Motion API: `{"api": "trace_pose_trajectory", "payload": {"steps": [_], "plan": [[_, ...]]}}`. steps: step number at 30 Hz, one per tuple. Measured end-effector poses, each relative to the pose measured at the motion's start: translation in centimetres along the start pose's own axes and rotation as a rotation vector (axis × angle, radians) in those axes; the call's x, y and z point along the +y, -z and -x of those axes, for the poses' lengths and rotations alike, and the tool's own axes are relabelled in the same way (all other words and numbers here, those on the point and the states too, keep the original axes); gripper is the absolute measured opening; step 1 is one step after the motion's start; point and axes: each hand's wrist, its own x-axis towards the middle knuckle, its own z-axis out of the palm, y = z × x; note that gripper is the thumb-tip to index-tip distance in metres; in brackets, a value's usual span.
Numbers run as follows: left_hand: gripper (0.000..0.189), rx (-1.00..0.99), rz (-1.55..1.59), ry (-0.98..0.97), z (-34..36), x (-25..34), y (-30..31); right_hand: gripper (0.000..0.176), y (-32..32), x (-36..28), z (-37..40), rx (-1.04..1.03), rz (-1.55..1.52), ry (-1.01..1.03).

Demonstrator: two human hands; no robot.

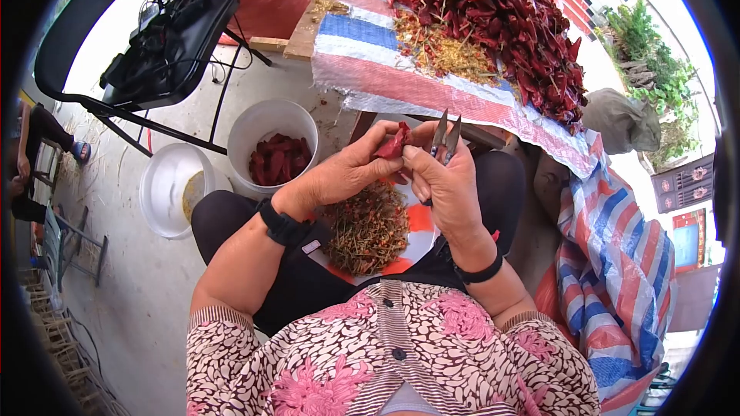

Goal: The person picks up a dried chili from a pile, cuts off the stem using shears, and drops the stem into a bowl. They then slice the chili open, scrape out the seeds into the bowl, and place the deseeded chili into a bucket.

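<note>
My left hand (351,169) is closed on a dried red chili pepper (394,143), pinched at the fingertips above my lap. Beside it, my right hand (449,181) is wrapped round a small pair of scissors (446,139), whose two pointed blades stand apart and point away from me. The right thumb and fingers also touch the pepper's right side. Part of the scissors' handle is hidden in the palm. Below both hands, a heap of cut stems and seeds (368,231) lies between my knees on an orange and white sheet (420,233).
A white bucket (271,112) with red pepper pieces stands left of my hands, another white bucket (166,192) beside it. Ahead, a striped woven sheet (362,69) bears a large pile of dried peppers (493,15). A black folding chair (166,54) stands at upper left. Another person's foot (82,151) shows far left.
</note>
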Motion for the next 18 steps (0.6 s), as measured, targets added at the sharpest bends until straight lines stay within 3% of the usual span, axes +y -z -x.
{"api": "trace_pose_trajectory", "payload": {"steps": [1,4,6,10,15,17,18], "plan": [[0.044,0.007,-0.058,-0.012,-0.2,0.1,-0.1,0.024,0.2,0.1,0.0,-0.009,-0.007,0.004],[0.029,-0.018,-0.041,0.233,-0.2,0.8,0.6,0.024,0.7,-0.4,-0.8,0.000,0.093,-0.069],[0.025,0.220,-0.159,0.127,-0.2,-0.3,1.7,0.025,2.3,-1.0,-2.4,-0.010,0.167,-0.063],[0.035,0.565,-1.061,0.163,1.6,-0.2,5.3,0.022,8.4,-3.5,-7.9,0.119,0.519,-0.048],[0.051,0.777,-1.372,0.470,3.7,-1.9,9.1,0.030,17.7,-5.5,-16.9,0.397,0.943,-0.049],[0.060,0.754,-1.590,0.483,4.3,-2.1,9.7,0.031,22.0,-4.8,-20.8,0.463,1.258,0.181],[0.062,0.707,-1.513,0.506,4.2,-2.0,9.7,0.029,22.4,-5.1,-21.7,0.492,1.429,0.267]]}}
